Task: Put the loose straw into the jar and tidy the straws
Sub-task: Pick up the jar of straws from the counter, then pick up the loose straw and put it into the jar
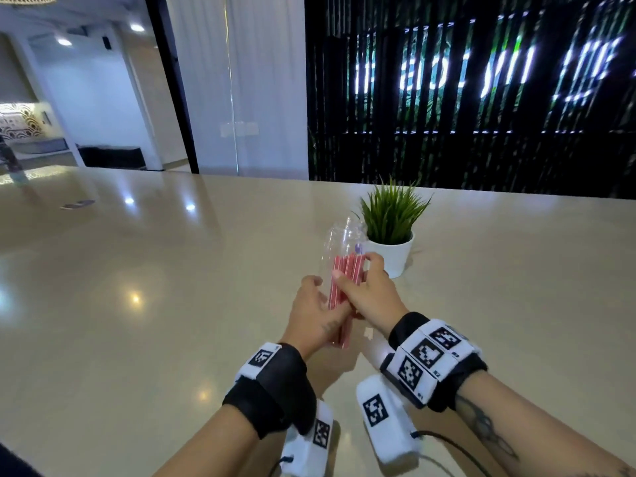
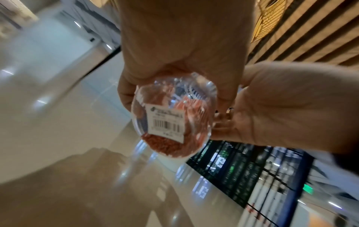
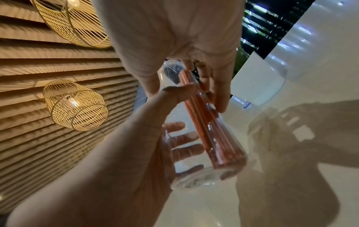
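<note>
Tilting the clear jar (image 1: 335, 256) off the table (image 1: 137, 270), the left hand (image 1: 315, 313) wraps its base so the red straws (image 1: 346, 277) slide together inside, while the right hand (image 1: 370, 292) pinches their tops level, near the potted plant (image 1: 392, 232).

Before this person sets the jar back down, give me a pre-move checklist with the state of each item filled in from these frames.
1. Clear plastic jar held off the beige table: ok, tilted in both hands.
2. Left hand grip on the jar's lower body: ok, fingers curl round it.
3. Right hand at the jar's upper part: ok, fingers wrap it there.
4. Red striped straws inside the jar: ok, bunched along one side.
5. Loose straw left on the table: cannot tell, none visible.
6. Landing spot clear of the white potted plant: not ok, the pot stands right behind the jar.
</note>
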A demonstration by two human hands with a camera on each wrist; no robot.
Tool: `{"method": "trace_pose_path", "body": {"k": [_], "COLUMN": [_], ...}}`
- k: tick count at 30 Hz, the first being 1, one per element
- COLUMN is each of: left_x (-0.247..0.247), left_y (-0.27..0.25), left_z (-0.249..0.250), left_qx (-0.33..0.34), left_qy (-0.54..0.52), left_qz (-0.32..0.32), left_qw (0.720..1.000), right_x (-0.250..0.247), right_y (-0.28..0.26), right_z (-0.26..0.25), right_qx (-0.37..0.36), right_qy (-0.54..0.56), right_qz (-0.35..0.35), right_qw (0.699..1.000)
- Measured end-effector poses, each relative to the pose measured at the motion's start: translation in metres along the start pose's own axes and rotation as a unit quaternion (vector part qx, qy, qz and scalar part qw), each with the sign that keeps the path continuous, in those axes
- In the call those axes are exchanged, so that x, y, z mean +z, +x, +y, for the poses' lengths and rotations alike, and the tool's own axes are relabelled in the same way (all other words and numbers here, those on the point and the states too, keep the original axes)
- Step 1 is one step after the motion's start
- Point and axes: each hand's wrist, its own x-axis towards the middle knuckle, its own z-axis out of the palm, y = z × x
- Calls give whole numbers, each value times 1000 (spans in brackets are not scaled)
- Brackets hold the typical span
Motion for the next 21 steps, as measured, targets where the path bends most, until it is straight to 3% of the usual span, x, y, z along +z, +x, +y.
{"method": "trace_pose_path", "body": {"k": [5, 12, 16, 21], "left_x": [33, 65, 79, 99], "left_y": [-12, -16, -21, -27], "left_z": [18, 47, 62, 80], "left_qx": [21, -6, 25, 8], "left_qy": [-32, -153, -159, -208], "left_qz": [-58, -104, -137, -210], "left_qw": [998, 983, 977, 955], "right_x": [-47, -102, -123, -152], "right_y": [-14, -42, -52, -71], "right_z": [4, 13, 19, 20], "right_qx": [-31, -38, -38, -31], "right_qy": [-9, 57, 56, 85], "right_qz": [19, -19, -2, 9], "right_qw": [999, 997, 998, 996]}}
